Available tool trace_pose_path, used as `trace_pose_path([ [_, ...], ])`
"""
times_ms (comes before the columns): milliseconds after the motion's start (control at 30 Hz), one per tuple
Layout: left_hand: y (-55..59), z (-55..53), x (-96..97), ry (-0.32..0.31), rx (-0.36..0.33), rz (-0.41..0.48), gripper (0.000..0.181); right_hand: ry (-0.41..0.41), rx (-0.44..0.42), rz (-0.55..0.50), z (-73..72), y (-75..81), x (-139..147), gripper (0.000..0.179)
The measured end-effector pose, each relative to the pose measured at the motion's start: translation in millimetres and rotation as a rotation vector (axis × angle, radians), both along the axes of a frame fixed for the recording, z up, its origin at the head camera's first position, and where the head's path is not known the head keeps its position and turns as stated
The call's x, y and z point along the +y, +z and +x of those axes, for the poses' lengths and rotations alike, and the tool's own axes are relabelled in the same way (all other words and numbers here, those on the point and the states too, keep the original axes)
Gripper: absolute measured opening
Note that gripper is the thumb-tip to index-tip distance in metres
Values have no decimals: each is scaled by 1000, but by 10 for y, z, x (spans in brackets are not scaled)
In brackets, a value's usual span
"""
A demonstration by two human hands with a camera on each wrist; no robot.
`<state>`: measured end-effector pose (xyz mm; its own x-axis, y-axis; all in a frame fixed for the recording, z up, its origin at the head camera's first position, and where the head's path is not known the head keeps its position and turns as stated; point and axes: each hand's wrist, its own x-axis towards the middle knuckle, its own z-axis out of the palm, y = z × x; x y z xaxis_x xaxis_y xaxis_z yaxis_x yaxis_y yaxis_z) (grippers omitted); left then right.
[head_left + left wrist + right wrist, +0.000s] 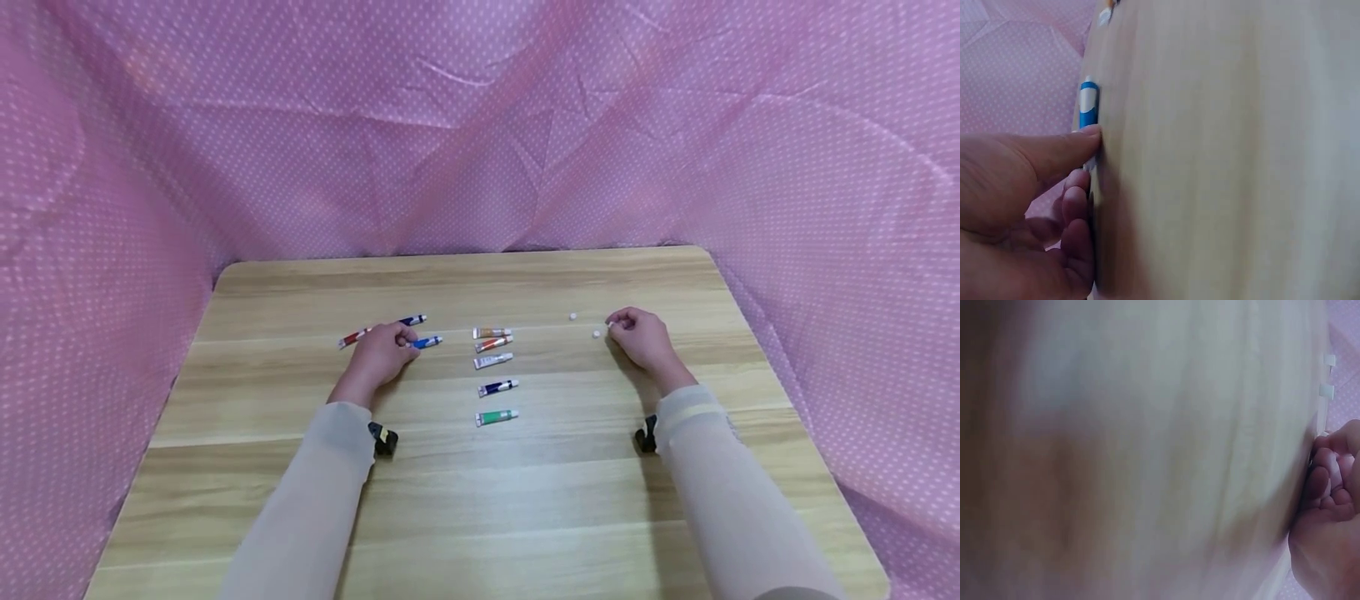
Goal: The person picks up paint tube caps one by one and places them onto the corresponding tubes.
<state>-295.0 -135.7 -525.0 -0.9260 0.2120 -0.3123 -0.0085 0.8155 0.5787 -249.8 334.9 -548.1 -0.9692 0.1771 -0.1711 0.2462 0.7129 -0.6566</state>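
Wood-grained table (577, 508) | pink dotted cloth (480, 175) around three sides | tubes (498, 387) on top

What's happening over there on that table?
At the table, a person's left hand pinches a blue tube, with a red tube and a darker blue one lying by it. Over on the other side, the right hand seems to pinch a white piece, perhaps a cap; two more white bits lie near it. Between the hands, five tubes lie in a column: from far to near, ochre, red, white, dark blue and green.
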Motion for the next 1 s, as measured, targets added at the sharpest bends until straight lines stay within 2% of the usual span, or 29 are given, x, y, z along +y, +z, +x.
trace_pose_path([
  [167, -51, 103, 37, 22, 88, 19, 21, -23, 2, -57, 4, 1, 11, 28],
  [367, -88, 218, 45, 58, 139, 84, 17, -108, -19, -248, 70, 7, 10, 34],
  [533, -89, 298, 13, 82, 157, 133, 17, -181, 12, -458, 173, 46, 5, 36],
  [600, -68, 336, 2, 100, 159, 156, 17, -187, 42, -512, 222, 71, 9, 36],
  [867, 47, 526, -16, 179, 124, 238, 18, -185, 120, -536, 376, 202, -16, 36],
  [1000, 93, 618, -12, 204, 132, 256, 23, -230, 155, -639, 429, 271, -66, 31],
])
